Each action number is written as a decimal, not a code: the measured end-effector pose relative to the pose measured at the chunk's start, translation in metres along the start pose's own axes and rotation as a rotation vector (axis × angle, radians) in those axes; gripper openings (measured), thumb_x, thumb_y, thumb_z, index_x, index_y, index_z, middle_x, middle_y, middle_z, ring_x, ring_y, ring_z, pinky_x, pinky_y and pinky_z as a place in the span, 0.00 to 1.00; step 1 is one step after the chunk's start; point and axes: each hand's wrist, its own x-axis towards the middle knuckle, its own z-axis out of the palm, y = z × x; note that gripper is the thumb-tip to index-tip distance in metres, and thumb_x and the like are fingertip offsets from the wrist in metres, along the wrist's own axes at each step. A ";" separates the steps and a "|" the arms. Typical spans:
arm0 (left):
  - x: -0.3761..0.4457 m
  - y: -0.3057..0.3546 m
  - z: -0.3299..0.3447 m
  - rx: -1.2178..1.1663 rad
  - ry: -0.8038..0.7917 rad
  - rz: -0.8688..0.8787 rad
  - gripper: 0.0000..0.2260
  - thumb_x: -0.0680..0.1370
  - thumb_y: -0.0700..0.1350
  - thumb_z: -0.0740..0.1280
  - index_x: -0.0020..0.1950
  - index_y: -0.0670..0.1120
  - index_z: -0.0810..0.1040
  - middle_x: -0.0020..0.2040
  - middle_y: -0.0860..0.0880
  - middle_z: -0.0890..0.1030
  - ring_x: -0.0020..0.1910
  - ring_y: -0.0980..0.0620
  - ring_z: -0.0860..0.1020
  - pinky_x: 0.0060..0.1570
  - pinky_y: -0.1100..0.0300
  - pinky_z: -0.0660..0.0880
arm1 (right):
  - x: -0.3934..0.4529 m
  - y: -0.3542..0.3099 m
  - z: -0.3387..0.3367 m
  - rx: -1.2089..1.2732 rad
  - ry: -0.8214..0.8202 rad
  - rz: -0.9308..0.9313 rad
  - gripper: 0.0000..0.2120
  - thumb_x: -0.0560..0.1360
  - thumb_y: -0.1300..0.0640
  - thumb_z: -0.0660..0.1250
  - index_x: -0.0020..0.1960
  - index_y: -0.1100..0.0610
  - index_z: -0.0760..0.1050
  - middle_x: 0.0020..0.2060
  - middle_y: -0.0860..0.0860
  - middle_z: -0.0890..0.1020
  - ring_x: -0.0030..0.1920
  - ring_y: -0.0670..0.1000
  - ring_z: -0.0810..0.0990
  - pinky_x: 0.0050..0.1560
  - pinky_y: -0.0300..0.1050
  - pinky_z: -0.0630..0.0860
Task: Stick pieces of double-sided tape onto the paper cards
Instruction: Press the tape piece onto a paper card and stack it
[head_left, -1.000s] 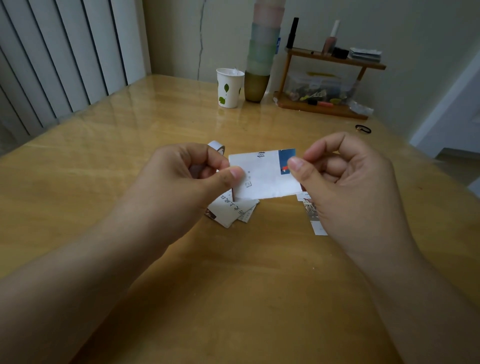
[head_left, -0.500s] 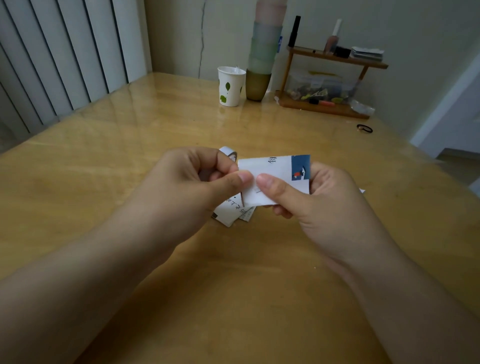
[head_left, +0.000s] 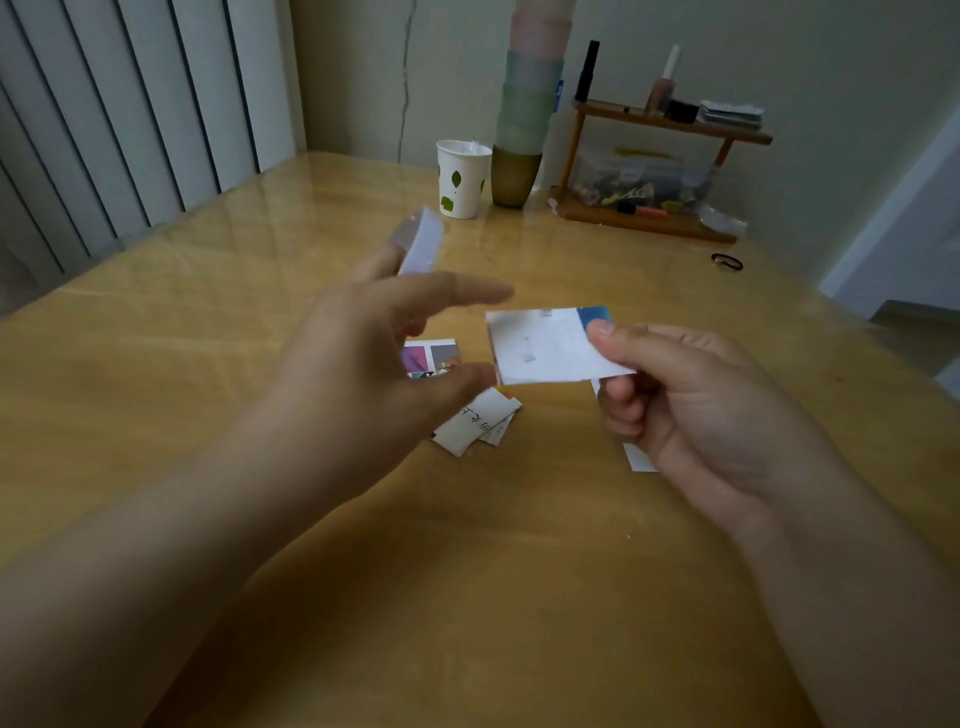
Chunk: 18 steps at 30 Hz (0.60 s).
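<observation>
Right grip (head_left: 670, 395) — pinched on card (head_left: 540, 348)

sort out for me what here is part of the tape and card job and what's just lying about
Part of the job:
- paper card, pinched by the right hand
- tape roll, on the left hand
- loose cards on the table

Just lying about:
- leaf-print cup
- stacked cups
- wooden shelf
- black hair tie
</observation>
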 end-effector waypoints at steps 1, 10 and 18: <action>-0.001 0.001 0.001 0.012 0.002 0.033 0.13 0.66 0.54 0.71 0.48 0.66 0.77 0.38 0.64 0.67 0.38 0.62 0.67 0.37 0.76 0.64 | -0.001 0.001 0.002 0.004 -0.033 0.022 0.18 0.74 0.58 0.67 0.25 0.53 0.73 0.21 0.48 0.70 0.23 0.45 0.65 0.25 0.36 0.63; 0.003 -0.003 0.004 -0.652 -0.064 -0.340 0.11 0.63 0.48 0.77 0.28 0.45 0.78 0.40 0.32 0.79 0.38 0.49 0.76 0.40 0.58 0.68 | -0.007 0.001 0.012 -0.168 0.020 -0.223 0.25 0.64 0.32 0.64 0.44 0.52 0.81 0.37 0.55 0.78 0.36 0.45 0.71 0.40 0.41 0.70; 0.000 0.004 0.006 -0.806 -0.173 -0.420 0.12 0.64 0.47 0.71 0.21 0.47 0.76 0.26 0.55 0.78 0.27 0.60 0.74 0.35 0.63 0.67 | -0.013 0.006 0.019 -0.275 0.068 -0.425 0.15 0.70 0.48 0.67 0.36 0.60 0.79 0.27 0.53 0.77 0.29 0.45 0.70 0.32 0.37 0.68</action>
